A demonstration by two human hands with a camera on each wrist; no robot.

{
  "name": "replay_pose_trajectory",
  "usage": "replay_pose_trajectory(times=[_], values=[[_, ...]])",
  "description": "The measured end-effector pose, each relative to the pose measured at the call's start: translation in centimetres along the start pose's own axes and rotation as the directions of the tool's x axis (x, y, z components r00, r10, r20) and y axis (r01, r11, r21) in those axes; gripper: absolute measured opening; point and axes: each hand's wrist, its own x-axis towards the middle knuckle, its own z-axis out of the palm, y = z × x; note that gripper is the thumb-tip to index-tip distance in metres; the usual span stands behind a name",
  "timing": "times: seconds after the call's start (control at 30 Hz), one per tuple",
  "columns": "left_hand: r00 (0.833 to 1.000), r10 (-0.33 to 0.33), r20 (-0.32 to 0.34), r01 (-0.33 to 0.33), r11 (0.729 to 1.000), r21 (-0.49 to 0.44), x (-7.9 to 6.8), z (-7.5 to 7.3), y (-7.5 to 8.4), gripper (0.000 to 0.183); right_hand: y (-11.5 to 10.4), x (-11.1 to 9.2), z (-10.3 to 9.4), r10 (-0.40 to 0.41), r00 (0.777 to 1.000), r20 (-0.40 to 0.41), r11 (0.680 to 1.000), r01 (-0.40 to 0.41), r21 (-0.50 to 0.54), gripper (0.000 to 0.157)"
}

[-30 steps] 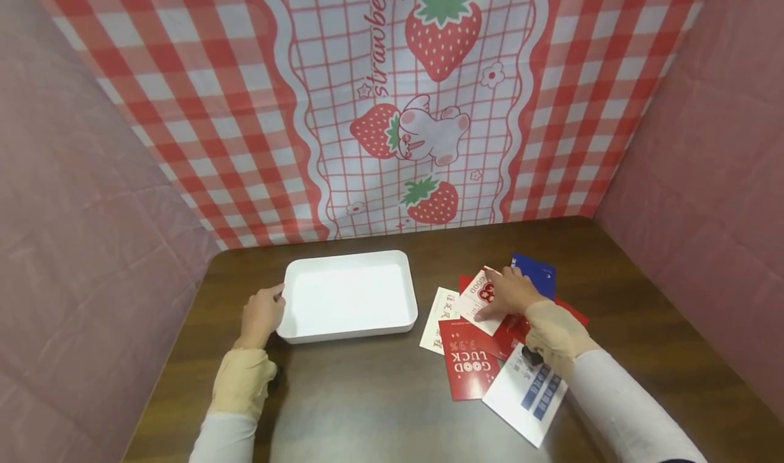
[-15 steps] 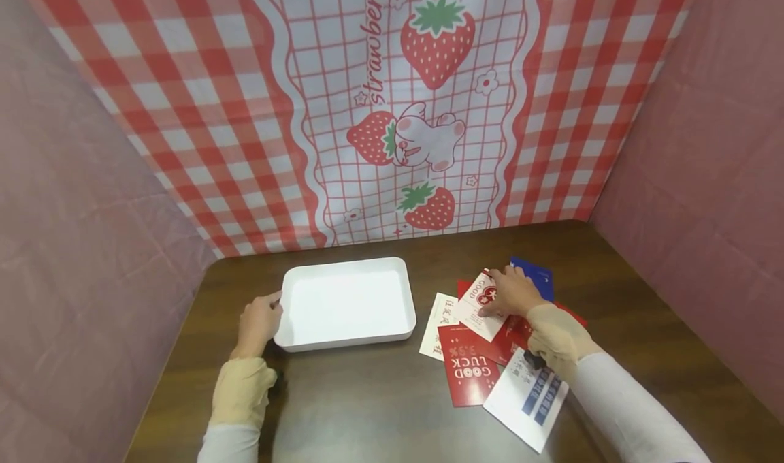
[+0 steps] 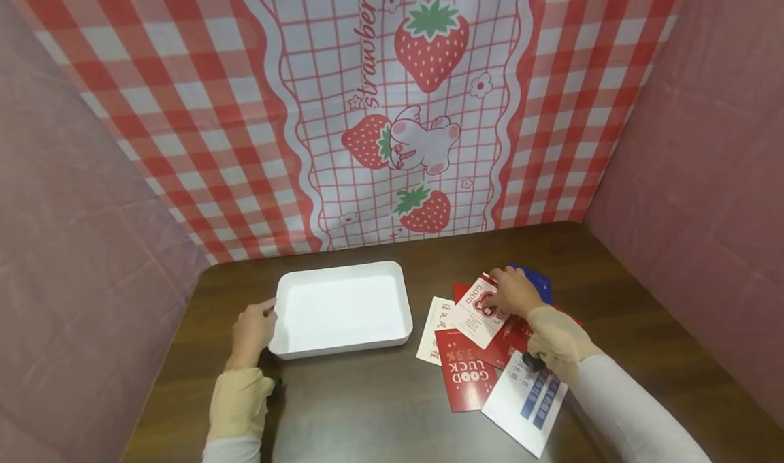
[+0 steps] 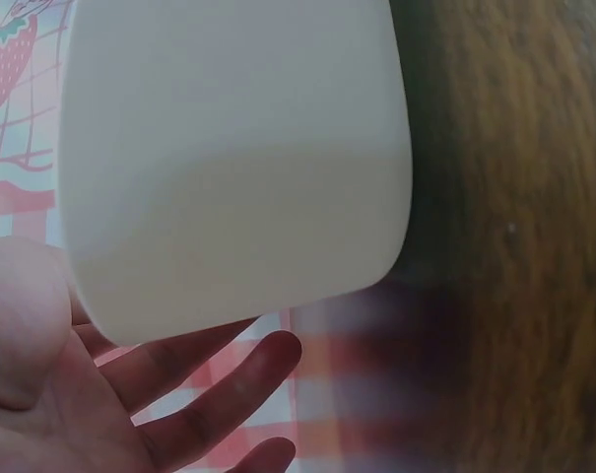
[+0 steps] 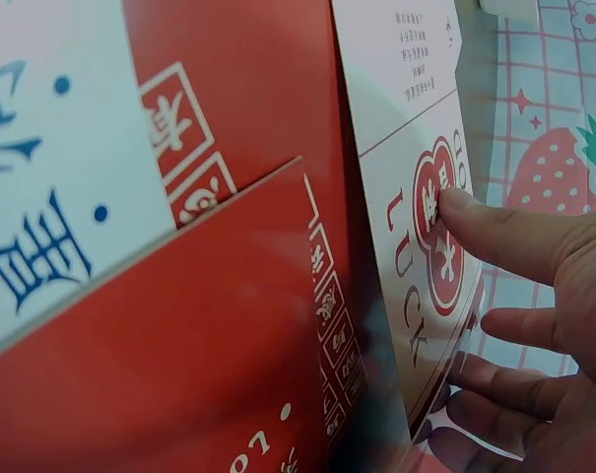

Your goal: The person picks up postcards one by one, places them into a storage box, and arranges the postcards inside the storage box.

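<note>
My left hand is at the left short side of a white rectangular tray, holding its rim. In the left wrist view, some fingers reach past the tray's wall, and part of the grip is hidden. With my right hand I pinch a white and red "GOOD LUCK" card. The right wrist view has my thumb on the card's printed face and the other fingers at its far edge. The card is tilted above a pile of red cards.
Around the held card lie a cream card, a red "GOOD LUCK" card, a white card with blue bars and a blue card. A strawberry-printed cloth hangs behind the brown table.
The whole head view has shifted slightly, so everything sits a little lower and further left. Both hands keep their places at the tray and the white card, which shows slightly more of its face.
</note>
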Motion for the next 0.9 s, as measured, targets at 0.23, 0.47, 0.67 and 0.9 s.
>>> replay_pose_trajectory(times=[0.23,0.47,0.67,0.9], values=[[1.000,0.008,0.030,-0.008,1.000,0.007,-0.5,-0.3,-0.6,0.042,-0.2,0.1,0.1,-0.007,0.999,-0.037,1.000,0.007,0.015,0.062],[0.999,0.034,0.028,-0.035,0.999,0.042,-0.6,-1.0,-0.6,0.041,-0.3,-0.3,0.2,0.028,1.000,-0.014,0.997,-0.027,0.068,0.054],[0.999,0.020,0.043,-0.022,0.999,0.035,-0.3,-0.5,-0.4,0.042,0.3,0.1,-0.9,0.028,0.998,-0.050,0.993,-0.022,0.116,0.036],[0.999,0.004,0.044,-0.005,1.000,0.017,0.1,-0.1,-0.3,0.042,0.9,1.2,-2.0,-0.024,0.998,-0.055,0.972,0.036,0.231,0.022]])
